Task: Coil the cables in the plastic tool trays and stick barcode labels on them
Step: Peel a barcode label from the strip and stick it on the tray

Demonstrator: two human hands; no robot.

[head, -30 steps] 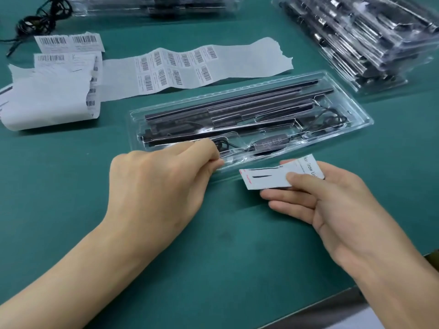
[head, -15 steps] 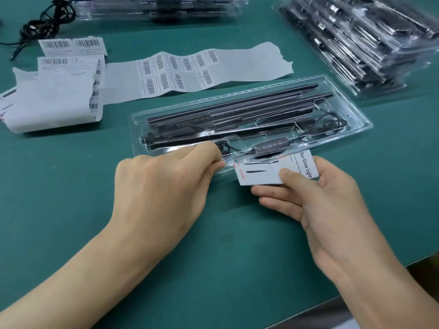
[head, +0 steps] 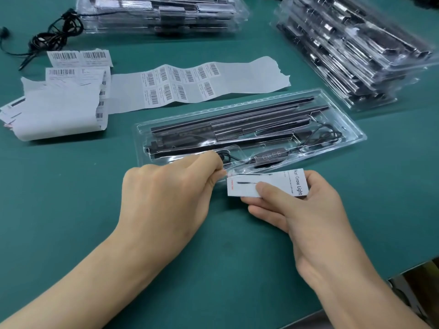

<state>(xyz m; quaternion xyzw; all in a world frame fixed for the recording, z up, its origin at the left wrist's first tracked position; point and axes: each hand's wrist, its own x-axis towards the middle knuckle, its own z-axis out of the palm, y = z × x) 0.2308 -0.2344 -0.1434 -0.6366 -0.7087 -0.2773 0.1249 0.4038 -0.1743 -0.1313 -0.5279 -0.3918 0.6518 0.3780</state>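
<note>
Partly behind left grip point(head: 166, 193), cable point(head: 229, 157)

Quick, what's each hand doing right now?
Left hand: pinches the near edge of the tray.
Right hand: holds the white card.

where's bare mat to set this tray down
Bare green mat lies left of the left hand, nearer than the label sheets; between the forearms toward the near edge; and right of the open tray, nearer than the right tray stack. The far side is crowded: label strip, far tray stack, loose cable.
</note>
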